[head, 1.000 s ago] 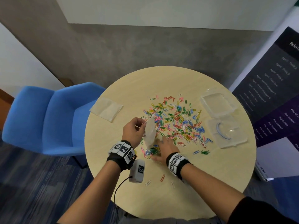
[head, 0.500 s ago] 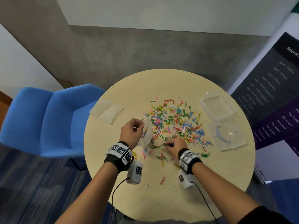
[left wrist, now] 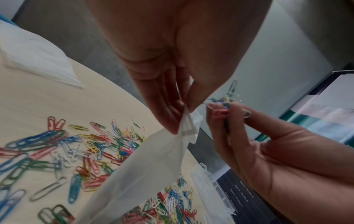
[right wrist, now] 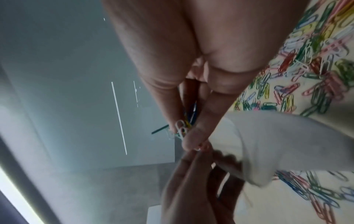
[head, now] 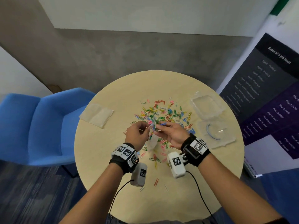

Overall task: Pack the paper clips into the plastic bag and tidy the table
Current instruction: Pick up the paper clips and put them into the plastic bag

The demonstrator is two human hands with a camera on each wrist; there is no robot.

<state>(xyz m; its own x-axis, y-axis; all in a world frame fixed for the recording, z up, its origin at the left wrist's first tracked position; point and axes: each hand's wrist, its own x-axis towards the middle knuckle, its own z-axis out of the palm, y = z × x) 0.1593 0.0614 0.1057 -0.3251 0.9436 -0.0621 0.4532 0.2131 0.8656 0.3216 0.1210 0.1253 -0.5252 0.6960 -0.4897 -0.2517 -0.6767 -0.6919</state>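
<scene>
Many coloured paper clips [head: 166, 113] lie scattered over the middle of the round wooden table [head: 161, 84]. My left hand [head: 137, 133] pinches the top edge of a small clear plastic bag [head: 152, 141] that hangs above the table; the same bag [left wrist: 138, 174] shows in the left wrist view, and as a white bag [right wrist: 268, 144] in the right wrist view. My right hand [head: 171, 131] pinches a small bunch of clips [left wrist: 224, 103] just beside the bag's mouth, and that bunch [right wrist: 184, 124] sticks out between its fingertips.
An open clear plastic case [head: 210, 120] lies at the table's right, with a blue ring in its near half. A folded clear bag [head: 96, 114] lies at the left. A blue chair [head: 37, 126] stands left of the table, a dark banner [head: 267, 94] right. Loose clips [head: 156, 181] lie near me.
My right hand has risen from the table with a bunch of clips and come up to the bag's mouth. The left hand has kept holding the bag up.
</scene>
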